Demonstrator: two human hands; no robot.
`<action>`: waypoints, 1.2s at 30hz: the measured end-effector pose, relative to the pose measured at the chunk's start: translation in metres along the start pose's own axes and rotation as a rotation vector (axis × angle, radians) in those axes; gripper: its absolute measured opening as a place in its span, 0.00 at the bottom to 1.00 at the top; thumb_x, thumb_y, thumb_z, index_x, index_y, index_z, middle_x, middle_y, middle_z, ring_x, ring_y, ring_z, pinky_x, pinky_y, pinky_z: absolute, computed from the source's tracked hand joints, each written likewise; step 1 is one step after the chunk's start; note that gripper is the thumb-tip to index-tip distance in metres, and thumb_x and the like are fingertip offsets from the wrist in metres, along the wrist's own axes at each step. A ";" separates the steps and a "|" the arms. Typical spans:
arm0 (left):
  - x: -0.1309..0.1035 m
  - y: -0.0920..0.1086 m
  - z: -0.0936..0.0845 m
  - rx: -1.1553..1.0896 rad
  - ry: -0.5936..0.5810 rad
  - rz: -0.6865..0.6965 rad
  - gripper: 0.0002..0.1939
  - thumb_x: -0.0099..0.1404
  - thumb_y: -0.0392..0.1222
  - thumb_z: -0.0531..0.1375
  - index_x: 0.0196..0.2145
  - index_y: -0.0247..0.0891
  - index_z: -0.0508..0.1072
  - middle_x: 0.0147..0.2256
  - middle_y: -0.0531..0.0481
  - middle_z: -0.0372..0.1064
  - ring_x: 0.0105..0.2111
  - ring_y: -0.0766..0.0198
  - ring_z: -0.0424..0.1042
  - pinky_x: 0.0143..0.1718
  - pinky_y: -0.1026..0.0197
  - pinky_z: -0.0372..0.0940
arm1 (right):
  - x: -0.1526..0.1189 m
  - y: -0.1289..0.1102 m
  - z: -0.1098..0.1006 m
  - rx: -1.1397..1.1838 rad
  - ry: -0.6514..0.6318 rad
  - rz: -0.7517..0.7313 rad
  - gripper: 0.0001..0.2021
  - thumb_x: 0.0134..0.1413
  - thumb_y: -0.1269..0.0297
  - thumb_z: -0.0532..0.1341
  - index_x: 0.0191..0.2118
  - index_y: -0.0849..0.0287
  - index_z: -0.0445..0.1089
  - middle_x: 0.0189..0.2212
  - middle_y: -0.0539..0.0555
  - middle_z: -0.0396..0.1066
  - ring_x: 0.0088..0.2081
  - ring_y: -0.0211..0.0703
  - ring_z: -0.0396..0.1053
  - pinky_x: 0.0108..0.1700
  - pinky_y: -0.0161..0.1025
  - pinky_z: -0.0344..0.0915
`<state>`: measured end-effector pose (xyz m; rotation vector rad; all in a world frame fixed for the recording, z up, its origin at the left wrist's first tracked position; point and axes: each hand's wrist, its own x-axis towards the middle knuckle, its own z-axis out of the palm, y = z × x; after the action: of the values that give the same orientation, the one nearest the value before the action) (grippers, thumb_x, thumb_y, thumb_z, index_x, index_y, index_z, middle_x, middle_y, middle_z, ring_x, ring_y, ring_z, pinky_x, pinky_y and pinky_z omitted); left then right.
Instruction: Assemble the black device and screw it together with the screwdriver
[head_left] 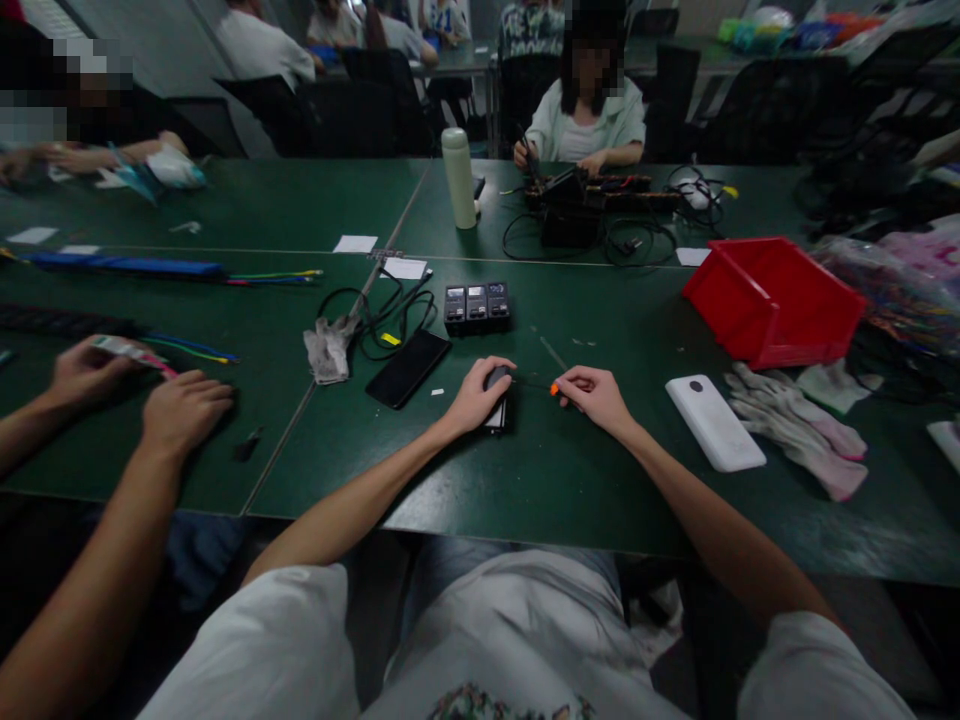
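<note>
On the green table [442, 480], my left hand [480, 393] is wrapped round a small black device [498, 412] with a pale side, close to the table's front edge. To its right, my right hand [589, 392] pinches a screwdriver with an orange end [555, 389]; a thin dark shaft points left toward the device. Whether the shaft's tip touches the device is too small to tell. Behind my left hand stands a row of black box-shaped units [477, 306]. A black phone [409, 368] lies to the left of my left hand.
A red bin [776, 300], a white power bank [715, 422] and gloves [799, 425] are at the right. Cables [386, 315] and a grey glove [330, 350] lie left, a green bottle [459, 178] behind. Another person's hands [176, 410] work at the left; a person sits opposite.
</note>
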<state>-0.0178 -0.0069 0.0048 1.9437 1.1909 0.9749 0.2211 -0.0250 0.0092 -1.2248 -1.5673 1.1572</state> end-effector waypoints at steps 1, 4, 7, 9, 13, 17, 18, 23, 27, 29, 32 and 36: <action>0.000 0.000 0.000 0.001 0.002 -0.002 0.11 0.66 0.41 0.53 0.45 0.41 0.70 0.44 0.49 0.69 0.47 0.59 0.66 0.55 0.55 0.58 | 0.000 0.000 0.000 0.000 0.004 -0.005 0.18 0.51 0.49 0.63 0.33 0.62 0.73 0.21 0.53 0.71 0.19 0.34 0.63 0.18 0.31 0.54; 0.000 -0.001 0.000 -0.003 0.005 0.003 0.11 0.66 0.41 0.53 0.45 0.41 0.70 0.44 0.49 0.69 0.47 0.60 0.66 0.55 0.55 0.58 | -0.001 0.001 0.001 -0.001 0.017 -0.018 0.18 0.51 0.49 0.63 0.34 0.62 0.73 0.23 0.54 0.72 0.21 0.36 0.66 0.19 0.32 0.56; 0.000 -0.001 0.000 -0.016 0.009 0.023 0.11 0.66 0.41 0.54 0.45 0.41 0.70 0.44 0.50 0.69 0.47 0.60 0.66 0.54 0.56 0.58 | -0.001 0.002 0.002 -0.001 0.025 -0.022 0.17 0.51 0.50 0.64 0.34 0.62 0.74 0.24 0.55 0.73 0.23 0.38 0.68 0.20 0.32 0.57; -0.001 -0.001 0.000 -0.019 0.008 0.028 0.11 0.66 0.42 0.53 0.45 0.41 0.70 0.44 0.50 0.69 0.47 0.60 0.66 0.54 0.56 0.58 | -0.001 0.003 0.002 0.018 0.031 -0.008 0.16 0.51 0.51 0.63 0.34 0.62 0.73 0.23 0.54 0.73 0.22 0.37 0.67 0.20 0.32 0.57; 0.000 -0.001 0.000 -0.019 0.005 0.017 0.11 0.66 0.42 0.53 0.45 0.40 0.70 0.44 0.49 0.69 0.47 0.59 0.66 0.54 0.56 0.58 | 0.002 0.003 0.001 0.117 0.035 0.051 0.17 0.55 0.50 0.60 0.36 0.62 0.73 0.22 0.54 0.74 0.17 0.34 0.62 0.19 0.32 0.56; 0.000 0.000 -0.001 -0.019 0.007 0.007 0.11 0.66 0.42 0.54 0.45 0.41 0.70 0.44 0.49 0.69 0.47 0.59 0.66 0.54 0.55 0.59 | 0.003 0.001 -0.003 0.235 0.010 0.081 0.19 0.56 0.50 0.58 0.37 0.63 0.73 0.24 0.56 0.75 0.19 0.36 0.65 0.21 0.34 0.60; 0.000 0.000 -0.001 -0.018 0.009 0.003 0.11 0.66 0.41 0.54 0.45 0.40 0.70 0.44 0.49 0.69 0.47 0.59 0.66 0.54 0.55 0.59 | 0.003 0.000 -0.004 0.262 -0.001 0.090 0.19 0.56 0.49 0.58 0.37 0.63 0.72 0.24 0.56 0.75 0.19 0.37 0.66 0.22 0.34 0.61; 0.001 -0.001 -0.001 -0.026 0.018 0.005 0.11 0.66 0.41 0.54 0.45 0.40 0.70 0.44 0.48 0.69 0.47 0.59 0.66 0.55 0.55 0.59 | 0.004 -0.002 -0.008 0.391 -0.025 0.149 0.19 0.57 0.49 0.57 0.38 0.63 0.72 0.27 0.59 0.77 0.23 0.40 0.70 0.25 0.36 0.65; 0.001 -0.003 0.000 -0.030 0.014 0.023 0.11 0.66 0.41 0.54 0.45 0.40 0.71 0.44 0.49 0.69 0.47 0.59 0.66 0.54 0.55 0.59 | 0.004 -0.001 -0.009 0.443 0.013 0.155 0.18 0.57 0.50 0.57 0.37 0.62 0.72 0.28 0.59 0.77 0.23 0.39 0.71 0.24 0.34 0.64; 0.001 -0.004 0.001 -0.029 0.014 0.024 0.11 0.66 0.41 0.54 0.45 0.40 0.71 0.44 0.49 0.69 0.47 0.59 0.66 0.54 0.55 0.59 | 0.005 0.001 -0.008 0.424 0.022 0.153 0.17 0.56 0.51 0.59 0.35 0.62 0.72 0.28 0.58 0.77 0.22 0.38 0.70 0.23 0.33 0.62; 0.001 -0.004 0.001 -0.020 0.014 0.012 0.11 0.66 0.41 0.54 0.45 0.40 0.71 0.44 0.49 0.69 0.47 0.59 0.66 0.54 0.55 0.59 | 0.006 0.003 -0.007 0.357 0.030 0.143 0.15 0.55 0.52 0.61 0.33 0.62 0.71 0.25 0.56 0.76 0.19 0.35 0.66 0.20 0.31 0.58; 0.001 -0.003 0.000 -0.024 0.015 0.005 0.11 0.65 0.41 0.54 0.45 0.41 0.71 0.44 0.49 0.69 0.47 0.59 0.66 0.54 0.55 0.59 | 0.007 0.004 -0.007 0.278 0.052 0.119 0.14 0.54 0.53 0.62 0.31 0.62 0.71 0.20 0.53 0.73 0.16 0.32 0.61 0.17 0.30 0.53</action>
<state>-0.0186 -0.0049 0.0021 1.9246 1.1777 1.0044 0.2273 -0.0167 0.0074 -1.1641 -1.2597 1.3575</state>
